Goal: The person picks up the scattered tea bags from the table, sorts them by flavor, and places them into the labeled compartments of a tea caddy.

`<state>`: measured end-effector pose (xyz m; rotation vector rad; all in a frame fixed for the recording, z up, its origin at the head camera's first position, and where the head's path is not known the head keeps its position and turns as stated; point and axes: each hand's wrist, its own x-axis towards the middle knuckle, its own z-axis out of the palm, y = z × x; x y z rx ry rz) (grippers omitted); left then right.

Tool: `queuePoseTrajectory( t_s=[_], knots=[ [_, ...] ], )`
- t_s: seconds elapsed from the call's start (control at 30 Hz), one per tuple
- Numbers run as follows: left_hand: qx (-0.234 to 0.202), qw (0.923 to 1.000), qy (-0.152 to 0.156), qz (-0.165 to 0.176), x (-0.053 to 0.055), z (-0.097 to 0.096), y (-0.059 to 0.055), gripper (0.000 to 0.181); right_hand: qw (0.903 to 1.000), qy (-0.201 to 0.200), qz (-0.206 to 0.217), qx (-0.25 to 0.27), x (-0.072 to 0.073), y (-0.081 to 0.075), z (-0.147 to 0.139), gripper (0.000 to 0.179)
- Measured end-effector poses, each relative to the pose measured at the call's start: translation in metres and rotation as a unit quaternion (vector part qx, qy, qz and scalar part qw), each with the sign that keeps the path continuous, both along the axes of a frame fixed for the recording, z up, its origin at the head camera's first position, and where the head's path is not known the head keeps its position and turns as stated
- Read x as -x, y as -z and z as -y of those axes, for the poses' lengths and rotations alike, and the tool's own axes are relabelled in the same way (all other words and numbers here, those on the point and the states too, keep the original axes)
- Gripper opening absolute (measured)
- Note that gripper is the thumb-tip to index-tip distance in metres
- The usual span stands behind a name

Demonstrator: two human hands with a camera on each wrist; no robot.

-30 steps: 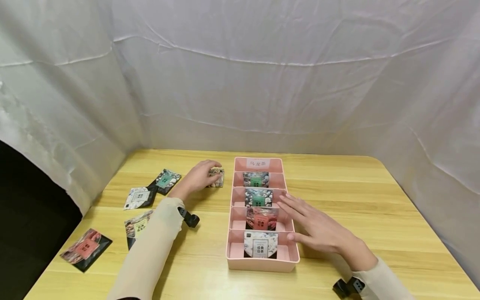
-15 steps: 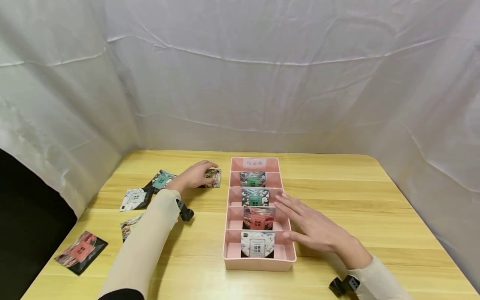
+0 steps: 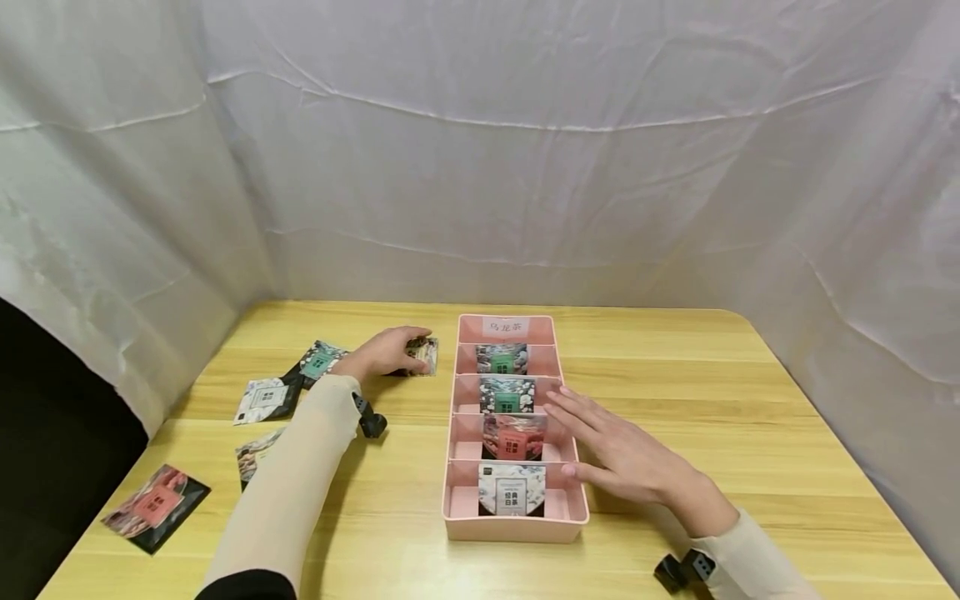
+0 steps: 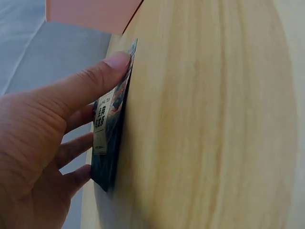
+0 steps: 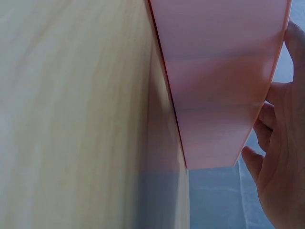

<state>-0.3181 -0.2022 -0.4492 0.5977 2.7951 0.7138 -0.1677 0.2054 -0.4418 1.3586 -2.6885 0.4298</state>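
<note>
In the head view my left hand (image 3: 382, 353) reaches to the far part of the table, beside a tea sachet (image 3: 424, 353) lying left of a pink divided box (image 3: 517, 531). The left wrist view shows the thumb on one edge of this dark sachet (image 4: 112, 125) with a pale label, and the fingers at its opposite side, gripping it at table level. My right hand (image 3: 626, 454) rests with extended fingers on the box's right rim. Inside the box stand a green-labelled sachet (image 3: 502, 359), a black-and-green one (image 3: 507, 397), a red one (image 3: 513, 437) and a white one (image 3: 512, 492).
Loose sachets lie left on the wooden table (image 3: 405, 533): red (image 3: 156, 505), white (image 3: 264, 399), green-labelled (image 3: 320, 361), and one (image 3: 253, 454) partly under the left sleeve. The box's far compartment bears a paper label (image 3: 506, 327). Pale curtains (image 3: 480, 167) hang behind.
The whole head view has shifted slightly, moving the scene left. My left hand stays at the sachet with its fingers a little closer round it. The right hand keeps its place on the box.
</note>
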Motion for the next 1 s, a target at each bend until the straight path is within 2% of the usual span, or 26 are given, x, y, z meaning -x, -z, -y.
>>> queuePoseTrajectory(
  t_s=[0.17, 0.33, 0.6, 1.0],
  knots=[
    [-0.004, 0.9999, -0.004, -0.015, 0.0, 0.002, 0.002, 0.079, 1.0, 0.001, -0.001, 0.001, 0.001, 0.001, 0.0, 0.076],
    [0.014, 0.9987, -0.005, -0.048, 0.0, 0.005, 0.003, 0.075, 1.0, -0.001, -0.007, 0.005, 0.002, 0.002, 0.0, 0.076],
    [0.02, 0.9971, -0.006, -0.073, -0.003, 0.006, -0.005, 0.062, 1.0, 0.0, -0.007, 0.004, 0.003, 0.001, -0.001, 0.076],
    [-0.041, 0.9967, -0.038, -0.058, -0.011, 0.006, -0.018, 0.038, 1.0, -0.005, 0.001, 0.005, 0.004, 0.002, -0.001, 0.074]
  ],
)
